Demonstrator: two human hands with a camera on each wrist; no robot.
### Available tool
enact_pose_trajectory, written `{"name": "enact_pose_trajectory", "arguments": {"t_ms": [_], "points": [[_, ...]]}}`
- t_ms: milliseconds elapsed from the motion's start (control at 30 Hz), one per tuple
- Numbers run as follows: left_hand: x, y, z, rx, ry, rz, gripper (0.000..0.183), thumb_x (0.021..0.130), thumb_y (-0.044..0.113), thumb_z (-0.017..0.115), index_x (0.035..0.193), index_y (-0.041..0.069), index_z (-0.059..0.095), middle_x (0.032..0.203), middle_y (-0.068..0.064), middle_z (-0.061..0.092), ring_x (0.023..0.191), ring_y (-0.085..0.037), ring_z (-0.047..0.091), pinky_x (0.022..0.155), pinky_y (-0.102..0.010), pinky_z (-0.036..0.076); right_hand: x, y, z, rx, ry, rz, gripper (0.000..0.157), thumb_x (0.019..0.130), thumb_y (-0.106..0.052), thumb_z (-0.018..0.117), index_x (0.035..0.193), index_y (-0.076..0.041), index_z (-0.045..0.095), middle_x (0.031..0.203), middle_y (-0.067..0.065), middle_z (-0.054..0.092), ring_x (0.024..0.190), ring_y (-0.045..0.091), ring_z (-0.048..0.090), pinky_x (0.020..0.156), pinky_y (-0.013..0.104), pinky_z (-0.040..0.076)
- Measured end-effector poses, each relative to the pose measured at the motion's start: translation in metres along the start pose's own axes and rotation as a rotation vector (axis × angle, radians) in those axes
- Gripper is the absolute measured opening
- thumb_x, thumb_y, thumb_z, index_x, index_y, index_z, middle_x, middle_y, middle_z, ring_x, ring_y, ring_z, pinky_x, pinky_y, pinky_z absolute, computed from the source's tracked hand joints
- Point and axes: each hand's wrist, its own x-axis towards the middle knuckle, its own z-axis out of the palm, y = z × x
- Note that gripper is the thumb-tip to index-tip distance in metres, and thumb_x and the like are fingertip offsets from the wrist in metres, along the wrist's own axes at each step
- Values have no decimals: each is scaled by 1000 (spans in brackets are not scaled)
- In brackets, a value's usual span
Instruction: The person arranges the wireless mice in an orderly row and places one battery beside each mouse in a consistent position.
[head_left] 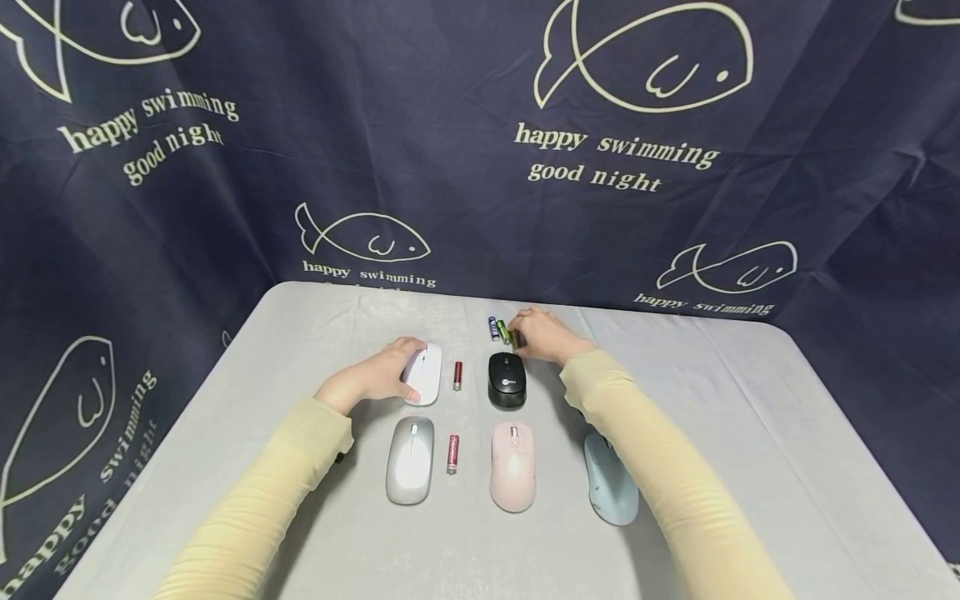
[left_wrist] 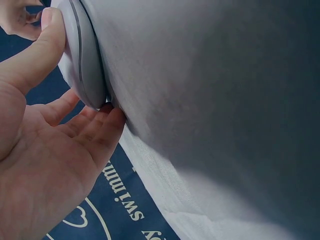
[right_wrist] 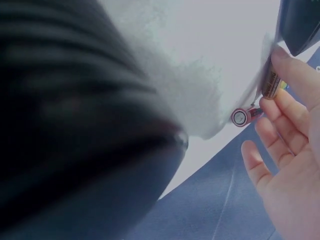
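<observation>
My left hand (head_left: 378, 372) grips a white computer mouse (head_left: 426, 377) at the back left of the table, thumb at its near end and fingers at its far end. The left wrist view shows the mouse (left_wrist: 84, 60) edge-on between thumb and fingers. Behind the black mouse (head_left: 507, 382), my right hand (head_left: 547, 337) pinches a small battery (right_wrist: 271, 84) between thumb and finger. A green battery (head_left: 503, 332) and a blue battery (head_left: 493, 328) lie just left of that hand.
Two red batteries, one farther (head_left: 457, 376) and one nearer (head_left: 453, 455), lie between the mouse columns. In front are a silver mouse (head_left: 410, 461), a pink mouse (head_left: 513, 468) and a light blue mouse (head_left: 611, 483), partly under the right sleeve. Dark blue cloth (head_left: 480, 167) hangs behind the table.
</observation>
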Motion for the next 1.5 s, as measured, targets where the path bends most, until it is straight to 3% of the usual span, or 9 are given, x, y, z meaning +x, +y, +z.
{"name": "enact_pose_trajectory", "arguments": {"t_ms": [267, 600, 933, 1200, 1500], "points": [[1, -2, 1, -1, 4, 3, 86, 73, 18, 79, 140, -6, 31, 145, -27, 30, 136, -41, 27, 114, -51, 23, 1, 1, 2, 30, -13, 26, 41, 74, -18, 78, 111, -6, 68, 111, 8, 65, 109, 29, 52, 86, 50, 48], [1, -3, 1, 0, 3, -7, 87, 73, 19, 79, 141, -5, 31, 146, -26, 29, 137, -40, 27, 115, -50, 22, -2, 0, -2, 40, 23, -22, 37, 72, -14, 78, 107, -5, 69, 106, 10, 65, 104, 30, 55, 84, 50, 50], [-1, 0, 1, 0, 5, 5, 87, 72, 18, 79, 140, -7, 31, 145, -28, 30, 135, -42, 28, 114, -52, 23, -10, 8, -13, 64, 69, -70, 35, 69, -17, 82, 99, -4, 70, 102, 10, 67, 91, 27, 55, 78, 41, 46], [-1, 1, -1, 1, 9, 12, 85, 73, 16, 79, 139, -8, 32, 144, -28, 31, 135, -42, 28, 114, -51, 23, -19, 12, -25, 78, 58, 15, 42, 70, -20, 81, 108, -7, 70, 112, 8, 66, 104, 31, 53, 81, 49, 47], [-2, 2, 0, -9, 15, 10, 85, 73, 15, 79, 139, -7, 31, 144, -27, 30, 135, -41, 28, 114, -51, 23, -31, 12, -44, 78, 43, 59, 45, 75, -22, 78, 114, -4, 66, 117, 12, 62, 109, 32, 50, 85, 51, 44]]}}
